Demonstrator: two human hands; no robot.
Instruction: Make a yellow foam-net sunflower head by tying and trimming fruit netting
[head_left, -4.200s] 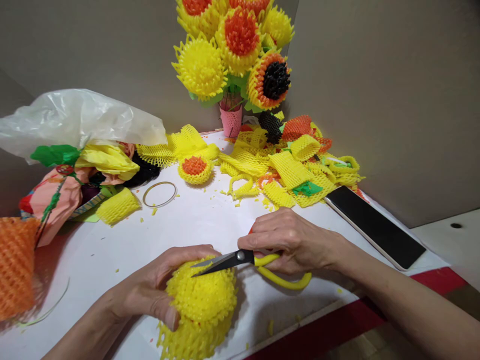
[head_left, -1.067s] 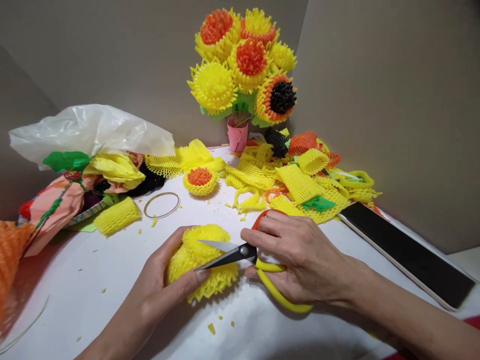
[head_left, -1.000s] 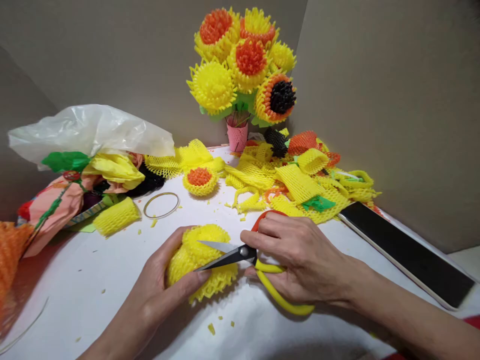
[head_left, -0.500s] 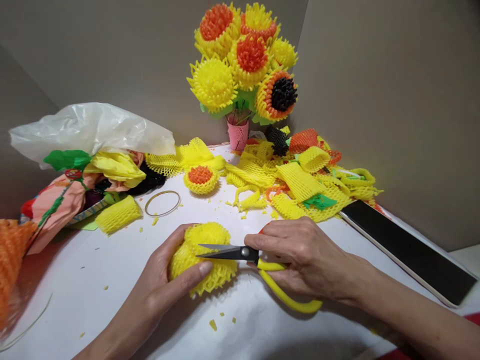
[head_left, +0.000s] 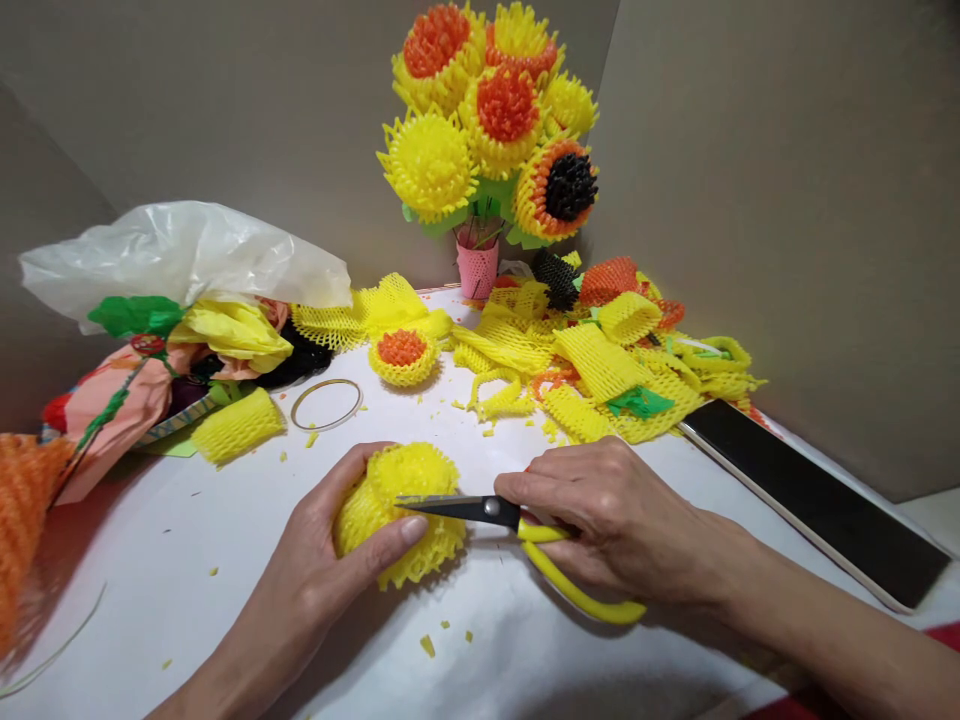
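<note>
Hands [head_left: 465, 540] around foam flower [head_left: 397, 515], scissors [head_left: 517, 540]

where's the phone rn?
Head view: the phone lies flat at the table's right edge, screen dark, just right of the yellow foam-net scrap pile and beyond the right hand holding the scissors.

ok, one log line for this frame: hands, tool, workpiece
left hand: grips yellow foam-net flower | right hand: holds scissors | blades: shut, at flower | surface: white table
</note>
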